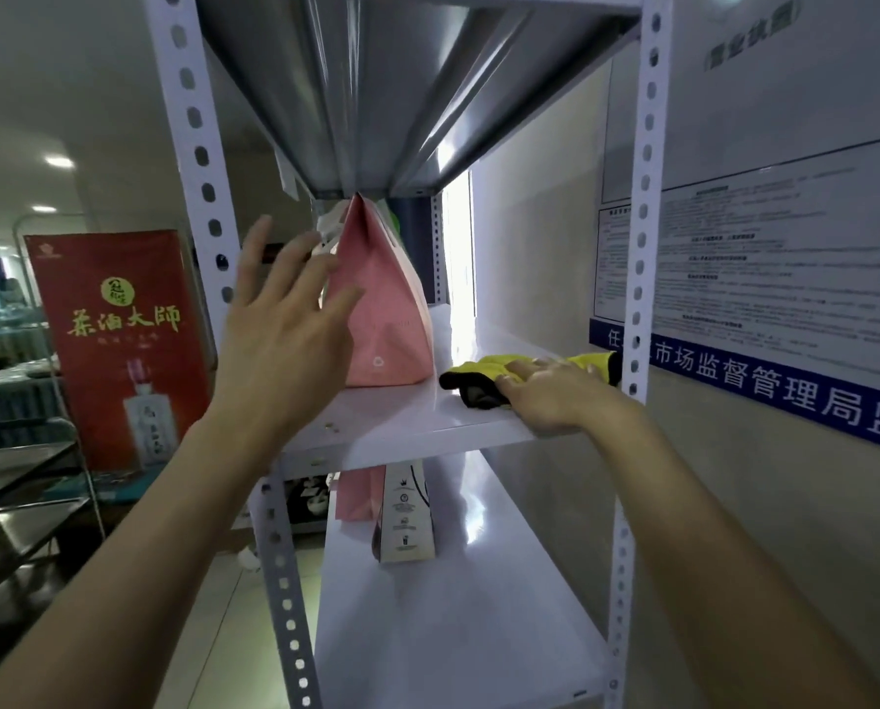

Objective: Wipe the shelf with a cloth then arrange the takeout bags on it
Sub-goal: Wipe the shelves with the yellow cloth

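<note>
A pink takeout bag (384,309) stands upright on the left half of the white shelf (417,417), its top nearly reaching the shelf above. My left hand (284,330) is spread with straight fingers beside the bag's left face, fingertips at or just touching it. My right hand (555,391) lies flat on a yellow and black cloth (484,381) at the shelf's front right corner. On the lower shelf (478,606) stand a white printed bag (407,519) and another pink bag (356,498), partly hidden.
White perforated uprights (197,145) (642,197) frame the rack. A metal shelf underside (402,84) hangs close overhead. A wall with printed notices (785,248) is at the right. A red banner (120,340) and dark metal racks (18,504) stand at the left.
</note>
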